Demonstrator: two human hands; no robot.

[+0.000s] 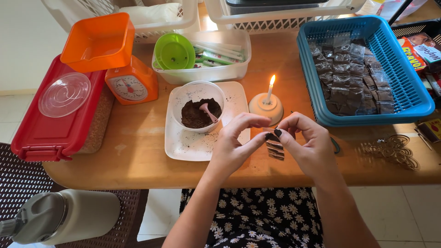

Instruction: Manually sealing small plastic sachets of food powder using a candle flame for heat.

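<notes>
The left hand (234,144) and the right hand (305,140) meet just above the counter (138,160). Both pinch the top of a small clear packet (274,146) with dark powder inside. The fingertips grip its top edge from both sides, and the packet hangs down between the two hands.

Just behind the hands stands a lit white candle (269,92) in a small round white holder (265,108). Its flame is close to the packet's top.

To the left of the hands is a white square tray (193,142) with dark crumbs on it. On the tray stands a white cup (197,106) of dark powder, and a little pink scoop (209,112) sticks in the powder.

Behind the cup is a clear box (202,73) with a green lid (174,51) and some packets inside. Left of that is an orange kitchen scale (131,85) with an orange bowl (98,41) on top. Farther left sits a red-lidded box (59,124) with a clear round lid (64,94) lying on it.

To the right is a blue basket (399,69) with many filled clear packets (349,73) lying flat in rows. A grey and white bottle (64,216) lies on a chair at the lower left.
</notes>
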